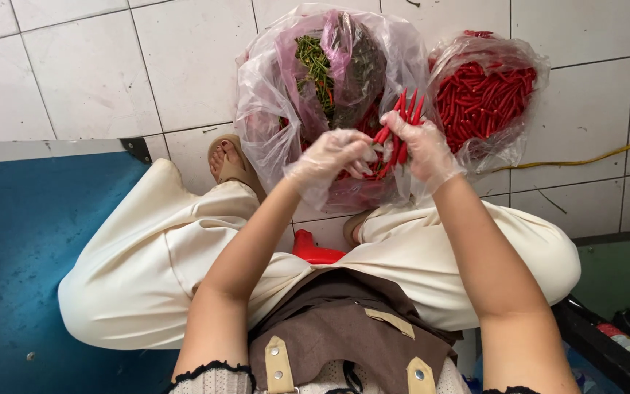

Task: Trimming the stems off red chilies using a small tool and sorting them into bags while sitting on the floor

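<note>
Right hand (423, 149), gloved: fingers closed around bunch of red chillies (401, 128), held just above big clear bag (271, 109) of stems and chillies | left hand (329, 157), gloved: fingers pinched narrow at bunch's lower ends | smaller bag of red chillies (486, 98) right of big bag.

left hand (329, 162), right hand (423, 149), gloved; fingers curled

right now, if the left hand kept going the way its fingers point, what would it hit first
Most likely the bunch of red chillies held in the right hand: the left hand points right, its fingertips at the stems. Depth is unclear from this view.
</note>
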